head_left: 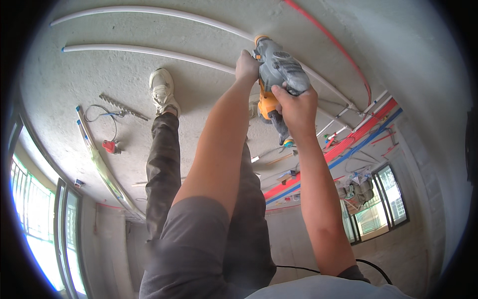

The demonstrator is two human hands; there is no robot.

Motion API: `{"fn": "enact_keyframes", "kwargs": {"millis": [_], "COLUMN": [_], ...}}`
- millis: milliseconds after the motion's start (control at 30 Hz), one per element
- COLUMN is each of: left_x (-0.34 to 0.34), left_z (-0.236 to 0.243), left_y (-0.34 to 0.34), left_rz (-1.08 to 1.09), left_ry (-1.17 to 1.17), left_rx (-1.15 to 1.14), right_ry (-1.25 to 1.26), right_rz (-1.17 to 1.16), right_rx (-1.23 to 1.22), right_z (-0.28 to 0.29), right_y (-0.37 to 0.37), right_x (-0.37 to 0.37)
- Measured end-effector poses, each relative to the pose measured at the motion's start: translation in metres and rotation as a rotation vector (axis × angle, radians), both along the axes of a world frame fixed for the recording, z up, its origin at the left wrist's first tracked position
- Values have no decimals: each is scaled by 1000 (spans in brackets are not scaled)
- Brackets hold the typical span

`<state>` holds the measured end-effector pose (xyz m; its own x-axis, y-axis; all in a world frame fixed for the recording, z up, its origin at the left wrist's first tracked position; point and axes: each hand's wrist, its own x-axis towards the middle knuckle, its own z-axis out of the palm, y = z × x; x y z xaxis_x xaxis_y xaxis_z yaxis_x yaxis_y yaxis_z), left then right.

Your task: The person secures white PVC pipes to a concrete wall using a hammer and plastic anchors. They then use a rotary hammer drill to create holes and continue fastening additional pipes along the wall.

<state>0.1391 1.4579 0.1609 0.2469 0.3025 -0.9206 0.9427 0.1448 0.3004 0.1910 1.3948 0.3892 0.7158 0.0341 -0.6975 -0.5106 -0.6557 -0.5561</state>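
Centrally, we hold one grey-and-yellow power drill; two long white pipes and one spiral bit lie on the floor. The drill sits between the fingers of our right hand, wrapped round its rear, and those of our left hand, closed on its front side and partly hidden. It covers part of the upper pipe.

Grey and yellow-orange mark the power tool; the floor is mottled grey, its long pipes white, with red pipes and a blue pipe near its right edge.
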Motion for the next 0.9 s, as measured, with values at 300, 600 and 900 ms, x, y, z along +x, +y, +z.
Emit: {"fn": "enact_keyframes", "kwargs": {"millis": [300, 600, 900], "left_x": [0, 0, -1], "left_z": [-8, -14, -38], "left_y": [-4, -1, -9], "left_rz": [-17, -16, -65], "left_ry": [-1, -4, -58], "left_rx": [24, 55, 95], "right_ry": [73, 33, 75], "right_rz": [-64, -31, -84], "right_rx": [-8, 36, 22], "right_z": [-1, -7, -9], "right_y": [2, 1, 1], "right_x": [0, -1, 0]}}
